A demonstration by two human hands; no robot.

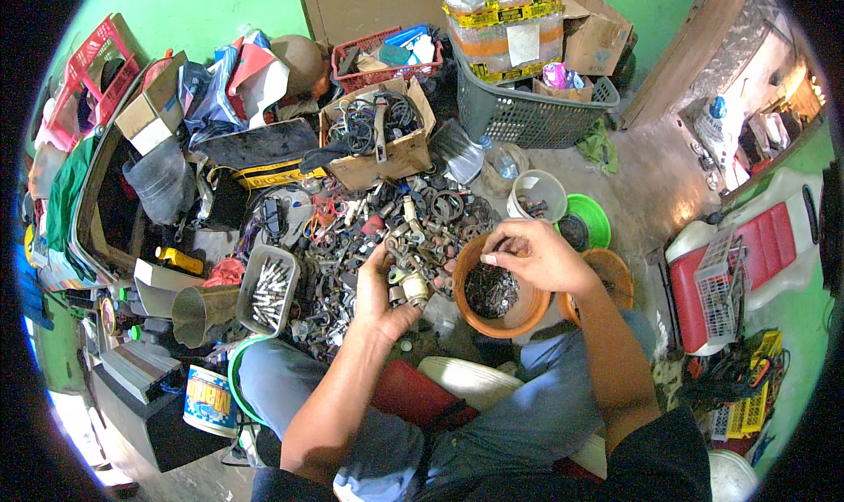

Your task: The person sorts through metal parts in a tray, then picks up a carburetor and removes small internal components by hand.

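Note:
My left hand (pixel 378 293) is closed around a short cylindrical metal part (pixel 414 285), cream and brass in colour, held over a heap of loose metal parts (pixel 330 278). To the right, my right hand (pixel 536 254) hovers above the rim of an orange-brown pot (pixel 461 301). Its thumb and fingertips are pinched together; whatever is between them is too small to make out. Small dark metal pieces (pixel 491 293) lie at the bottom of the pot. Part of the pot's inside is hidden by my right hand.
Left of the heap stands a grey tray (pixel 243 301) of slim white-and-metal pieces. A white bucket (pixel 538 178), green bowl (pixel 601 221) and orange bowl (pixel 622 269) stand right of it. Behind are a cardboard box of cables (pixel 360 170) and a large grey basket (pixel 527 113).

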